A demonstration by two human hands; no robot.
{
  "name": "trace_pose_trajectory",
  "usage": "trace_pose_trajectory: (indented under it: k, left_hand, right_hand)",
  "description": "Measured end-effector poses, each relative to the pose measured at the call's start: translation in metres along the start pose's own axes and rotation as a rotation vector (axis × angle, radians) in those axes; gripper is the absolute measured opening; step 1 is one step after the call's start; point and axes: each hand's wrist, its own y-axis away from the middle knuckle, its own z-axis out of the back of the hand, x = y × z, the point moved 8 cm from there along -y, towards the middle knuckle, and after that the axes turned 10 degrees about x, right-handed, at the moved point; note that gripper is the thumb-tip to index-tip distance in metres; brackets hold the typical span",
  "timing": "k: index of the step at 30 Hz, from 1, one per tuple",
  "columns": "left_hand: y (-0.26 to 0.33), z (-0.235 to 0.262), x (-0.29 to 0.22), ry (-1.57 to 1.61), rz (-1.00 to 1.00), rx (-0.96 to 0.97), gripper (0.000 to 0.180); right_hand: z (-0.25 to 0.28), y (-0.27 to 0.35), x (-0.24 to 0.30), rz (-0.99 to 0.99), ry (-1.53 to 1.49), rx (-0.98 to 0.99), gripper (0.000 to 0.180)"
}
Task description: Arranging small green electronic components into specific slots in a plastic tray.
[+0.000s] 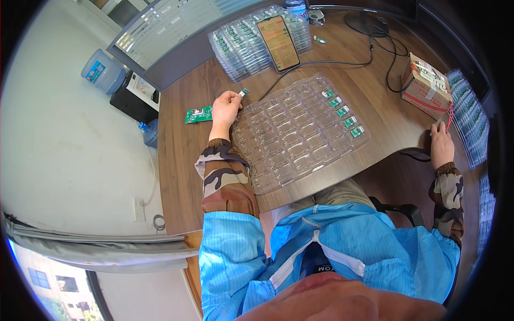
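Beside the larger green board (198,114), a light edge hold suits the small green board (244,92): the left hand (225,111) pinches it, thumb and fingertips together, near the far-left corner of the clear tray (284,128). 5 similar boards (342,111) sit along its right side. Near the red wires (450,114), the right hand (441,144) curls; from here I can't tell whether it grips.

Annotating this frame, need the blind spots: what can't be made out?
All in the head view:
Small green board: its near end, covered by the left hand holding it.
Larger green board: its right end, behind that same hand.
What, if anything, the right hand holds near the red wires: covered by the hand itself.
Stacked trays: partly behind the phone.
Monitor: cut off by the top edge.
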Motion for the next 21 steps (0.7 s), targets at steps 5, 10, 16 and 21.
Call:
trace_pose_trajectory:
  k: [5,10,16,21]
  left_hand:
    - [0.0002,0.0009,0.0020,-0.001,0.001,-0.003,0.012]
    - [0.0010,0.0009,0.0008,-0.006,0.008,-0.009,0.012]
    - [0.0004,0.0005,-0.0012,-0.013,0.008,-0.004,0.012]
    - [-0.0008,0.0011,0.0024,-0.026,0.016,-0.013,0.015]
  right_hand:
    - [0.0002,-0.0002,-0.0004,0.006,-0.002,-0.007,0.012]
    - [0.0017,0.0003,0.0003,0.002,-0.002,-0.009,0.012]
    - [0.0032,0.0002,0.0008,0.001,-0.007,-0.001,0.012]
    - [0.0021,-0.0001,0.0005,0.007,-0.008,0.000,0.012]
